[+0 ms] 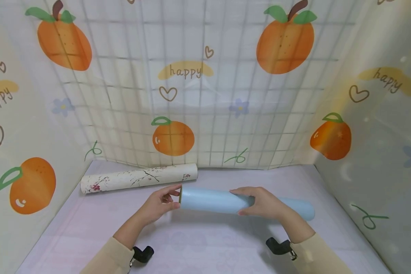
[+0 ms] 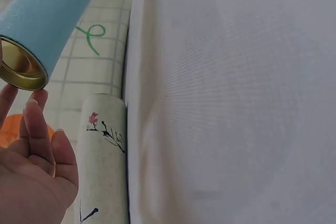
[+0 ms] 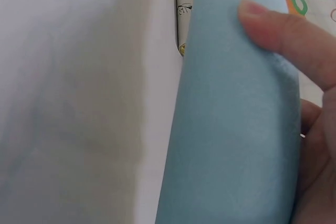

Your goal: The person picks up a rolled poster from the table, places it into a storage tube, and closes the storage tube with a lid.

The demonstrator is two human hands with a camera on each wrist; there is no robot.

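A long light-blue tube [image 1: 209, 199] is held roughly level over the table by both hands. My left hand [image 1: 157, 203] has its thumb and fingertips at the tube's left end. That end has a gold metallic rim [image 2: 38, 84] and a gold recessed inside. Around the tube's middle, my right hand [image 1: 263, 201] grips with the thumb on the near side and the fingers over the far side; the palm hides part of it. Behind lies a cream tube [image 1: 140, 179] printed with dark branches and red blossoms.
The pale table [image 1: 205, 243] is bounded by a hanging sheet [image 1: 205, 110] printed with oranges, which covers a wire grid at the back and continues along both sides. Black wrist-mounted pieces [image 1: 143, 254] stick out from both sleeves. The cream tube lies near the back edge.
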